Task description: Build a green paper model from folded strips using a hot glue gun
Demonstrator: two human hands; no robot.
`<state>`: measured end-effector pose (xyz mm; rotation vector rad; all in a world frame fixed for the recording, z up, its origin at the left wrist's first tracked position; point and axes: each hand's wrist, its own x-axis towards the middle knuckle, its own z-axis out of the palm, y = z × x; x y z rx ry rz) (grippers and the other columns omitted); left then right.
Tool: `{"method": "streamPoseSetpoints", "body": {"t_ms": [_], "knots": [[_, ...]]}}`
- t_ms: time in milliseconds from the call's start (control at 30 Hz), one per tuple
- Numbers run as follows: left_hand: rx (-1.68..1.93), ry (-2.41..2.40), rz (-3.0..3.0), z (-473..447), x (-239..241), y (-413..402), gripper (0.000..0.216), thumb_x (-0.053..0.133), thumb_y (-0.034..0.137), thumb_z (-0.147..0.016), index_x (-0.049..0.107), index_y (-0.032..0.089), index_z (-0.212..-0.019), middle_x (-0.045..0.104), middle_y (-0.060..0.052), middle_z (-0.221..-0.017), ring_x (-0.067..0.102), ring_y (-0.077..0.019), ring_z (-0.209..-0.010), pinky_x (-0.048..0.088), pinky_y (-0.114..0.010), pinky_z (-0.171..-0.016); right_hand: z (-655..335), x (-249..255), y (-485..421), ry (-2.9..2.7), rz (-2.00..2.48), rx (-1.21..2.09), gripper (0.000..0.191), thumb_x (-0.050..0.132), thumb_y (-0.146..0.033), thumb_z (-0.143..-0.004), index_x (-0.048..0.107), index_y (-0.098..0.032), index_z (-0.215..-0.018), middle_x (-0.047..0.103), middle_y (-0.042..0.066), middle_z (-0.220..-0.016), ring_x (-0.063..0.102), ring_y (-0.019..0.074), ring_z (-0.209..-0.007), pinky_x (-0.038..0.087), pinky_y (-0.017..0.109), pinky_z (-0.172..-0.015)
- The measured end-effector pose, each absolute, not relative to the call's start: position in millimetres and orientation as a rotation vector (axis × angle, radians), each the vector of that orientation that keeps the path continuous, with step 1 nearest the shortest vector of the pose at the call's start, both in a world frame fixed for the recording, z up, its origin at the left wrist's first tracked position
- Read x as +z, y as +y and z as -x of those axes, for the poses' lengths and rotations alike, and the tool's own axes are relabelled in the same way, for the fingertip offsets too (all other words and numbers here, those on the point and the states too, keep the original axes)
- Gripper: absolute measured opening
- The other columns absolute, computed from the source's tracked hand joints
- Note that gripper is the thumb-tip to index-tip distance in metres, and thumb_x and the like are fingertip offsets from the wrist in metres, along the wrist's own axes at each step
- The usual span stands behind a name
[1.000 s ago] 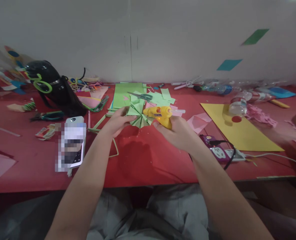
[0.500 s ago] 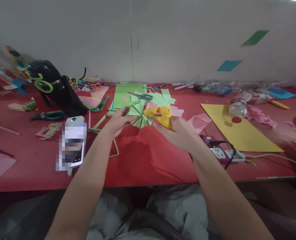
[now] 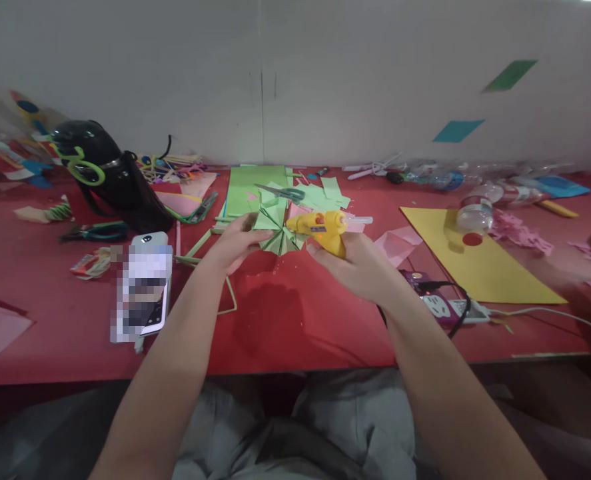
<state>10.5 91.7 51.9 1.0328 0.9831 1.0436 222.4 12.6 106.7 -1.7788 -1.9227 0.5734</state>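
My left hand (image 3: pixel 240 243) pinches the left side of a pleated light-green paper fan (image 3: pixel 279 233), its folds spreading out from a middle point. In my right hand (image 3: pixel 352 263) is a yellow hot glue gun (image 3: pixel 324 230), with a clear glue stick (image 3: pixel 360 220) poking out of its back end. The gun's nozzle points left at the fan's upper middle; whether it touches the paper I cannot tell. Behind the fan lie green-handled scissors (image 3: pixel 288 193) on green paper scraps (image 3: pixel 330 193).
To the left stand a black bottle (image 3: pixel 120 177) and a phone (image 3: pixel 155 293); pliers (image 3: pixel 95 231) lie nearby. On the right are yellow card (image 3: pixel 495 267), plastic bottles (image 3: pixel 475 213), pink paper (image 3: pixel 398 245) and a purple power strip (image 3: pixel 438 307) with cables. A wall closes off the back.
The glue stick shows longer behind the gun. The gun has shifted very slightly right, while my left hand and the paper fan stay nearly in place.
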Motion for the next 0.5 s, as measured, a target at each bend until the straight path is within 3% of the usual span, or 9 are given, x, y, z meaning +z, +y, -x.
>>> {"method": "streamPoseSetpoints", "body": {"t_ms": [500], "knots": [[1.005, 1.014, -1.047, -9.6, 50.3, 92.0, 0.037, 0.084, 0.025, -0.064, 0.061, 0.019, -0.091, 0.063, -0.004, -0.106, 0.060, -0.0179, -0.097, 0.051, -0.027, -0.074, -224.7, 101.4, 17.2, -1.848, 1.629, 0.598, 0.031, 0.056, -0.047, -0.088, 0.051, -0.021, -0.072, 0.047, -0.002, -0.057, 0.046, 0.0130, -0.054, 0.030, 0.028, -0.053]]}}
